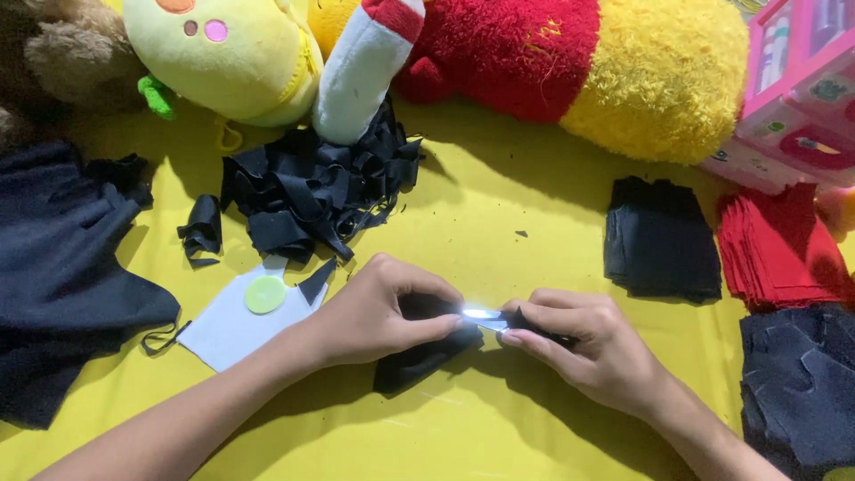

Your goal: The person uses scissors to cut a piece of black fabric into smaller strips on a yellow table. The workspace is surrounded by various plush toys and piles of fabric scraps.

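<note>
My left hand (pixel 378 312) grips a folded piece of black fabric (pixel 417 361) low over the yellow table cover (pixel 499 205), thumb and fingers pinched on its right end. My right hand (pixel 583 343) is closed around black-handled scissors (pixel 485 318). Their shiny blades point left and meet the fabric right at my left fingertips. The scissor handles are mostly hidden inside my right fist. Both forearms come in from the bottom edge.
A heap of black fabric scraps (pixel 316 191) lies behind my left hand, next to a white sheet (pixel 227 330) bearing a lime disc (pixel 265 294). Dark cloth (pixel 62 267) sits left. Stacks of black (pixel 662 239), red (pixel 779 245) and navy (pixel 797 383) squares lie right. Plush toys (pixel 570 62) line the back.
</note>
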